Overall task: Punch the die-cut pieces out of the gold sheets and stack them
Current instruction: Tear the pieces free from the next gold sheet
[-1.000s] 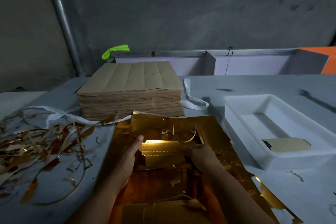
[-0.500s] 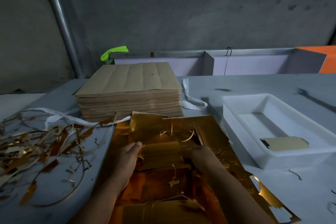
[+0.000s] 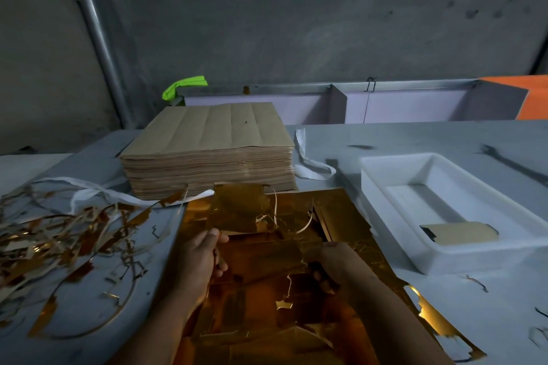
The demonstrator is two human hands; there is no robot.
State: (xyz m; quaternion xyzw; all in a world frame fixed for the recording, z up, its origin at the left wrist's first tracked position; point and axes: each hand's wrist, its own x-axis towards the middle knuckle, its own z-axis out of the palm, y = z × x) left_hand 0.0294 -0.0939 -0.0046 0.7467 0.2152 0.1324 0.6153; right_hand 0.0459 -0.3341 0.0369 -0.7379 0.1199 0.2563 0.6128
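Gold sheets (image 3: pixel 341 210) at the near edge of the desk (image 3: pixel 415 139), both hands on one piece.
The left hand (image 3: pixel 198 261) and right hand (image 3: pixel 335 258) each pinch an end of a die-cut piece (image 3: pixel 261 258) over the sheets; a second piece (image 3: pixel 459 232) lies in the white tray (image 3: pixel 385 195) toward the right edge.

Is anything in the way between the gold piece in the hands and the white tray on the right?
Nothing visible. The left hand and right hand grip the piece; only flat gold sheets and table lie between it and the tray.
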